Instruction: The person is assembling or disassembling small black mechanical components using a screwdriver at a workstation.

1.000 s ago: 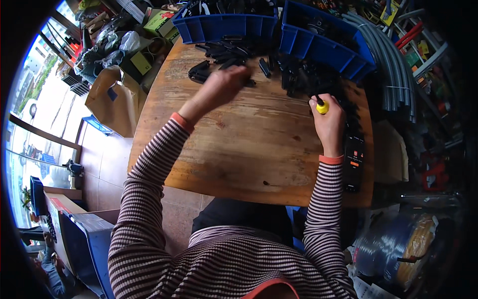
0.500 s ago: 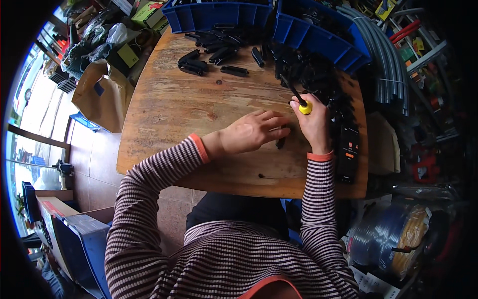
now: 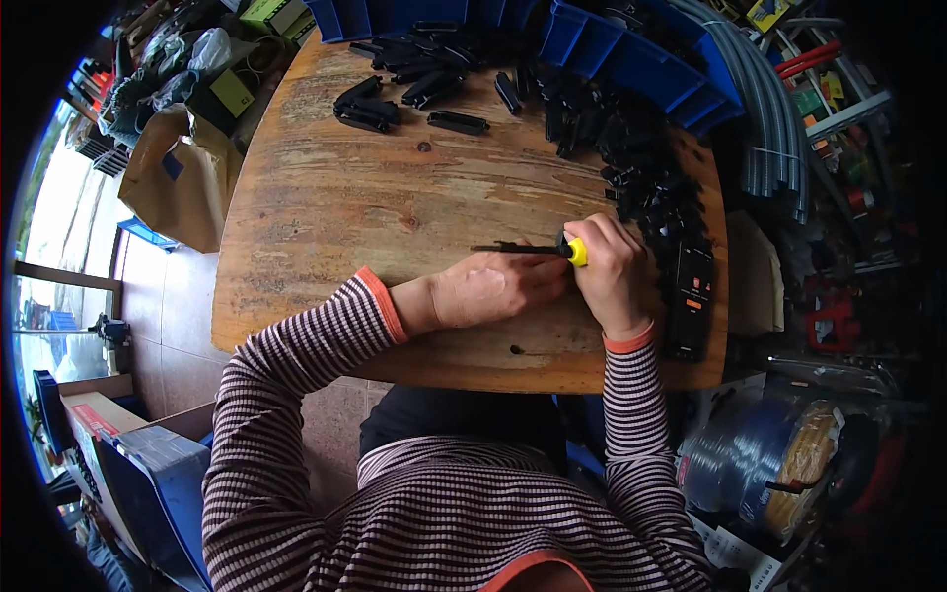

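My right hand (image 3: 610, 271) is closed round a screwdriver with a yellow and black handle (image 3: 578, 253). Its long dark shaft (image 3: 518, 249) points left, passing just above the back of my left hand (image 3: 485, 286). The left hand's fingers are curled together right beside my right fist, low over the table, and their tips are hidden. Whatever they grip cannot be made out. Farther off on the tabletop lie several long black plastic pieces (image 3: 458, 123), with a dense heap of smaller black parts (image 3: 617, 138) running down the right side.
Two blue bins, left (image 3: 395, 18) and right (image 3: 641, 59), stand at the table's far edge. A black phone-like device (image 3: 692, 296) rests near the right edge of the wooden table (image 3: 326, 217). Beyond it hang grey tubes (image 3: 774, 148); a brown paper bag (image 3: 187, 197) stands at the left.
The screwdriver has swung from pointing away to pointing left, and my right hand has come nearer and slightly left. My left hand's fingers have curled in; the small black piece beneath them is now hidden.
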The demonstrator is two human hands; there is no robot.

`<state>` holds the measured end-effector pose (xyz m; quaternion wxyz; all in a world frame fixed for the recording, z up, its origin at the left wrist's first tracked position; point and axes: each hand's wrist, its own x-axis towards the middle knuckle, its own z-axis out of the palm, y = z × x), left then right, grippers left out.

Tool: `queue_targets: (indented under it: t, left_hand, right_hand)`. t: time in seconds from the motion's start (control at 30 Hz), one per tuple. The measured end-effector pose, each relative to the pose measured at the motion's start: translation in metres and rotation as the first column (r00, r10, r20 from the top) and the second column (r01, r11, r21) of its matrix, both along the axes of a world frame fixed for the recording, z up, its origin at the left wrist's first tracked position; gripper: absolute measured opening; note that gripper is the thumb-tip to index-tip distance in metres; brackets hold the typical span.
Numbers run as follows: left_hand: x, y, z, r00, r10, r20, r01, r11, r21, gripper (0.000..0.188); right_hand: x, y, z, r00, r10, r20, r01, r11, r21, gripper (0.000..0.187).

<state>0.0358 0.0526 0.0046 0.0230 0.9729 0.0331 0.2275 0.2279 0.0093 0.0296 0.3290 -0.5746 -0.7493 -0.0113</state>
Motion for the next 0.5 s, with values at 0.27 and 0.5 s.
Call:
queue_targets:
  t: [0.27, 0.5]
  left_hand:
    - [0.007, 0.000, 0.000, 1.000, -0.021, -0.023, 0.021, 1.000, -0.008, 0.038]
    - [0.012, -0.002, 0.018, 0.999, -0.020, -0.035, 0.020, 1.000, -0.017, 0.042]
  right_hand:
    - [0.008, 0.012, 0.032, 0.980, 0.110, -0.165, -0.117, 0.993, -0.030, 0.007]
    - [0.003, 0.036, 0.026, 0.596, 0.067, -0.800, -0.076, 0.997, 0.026, 0.014]
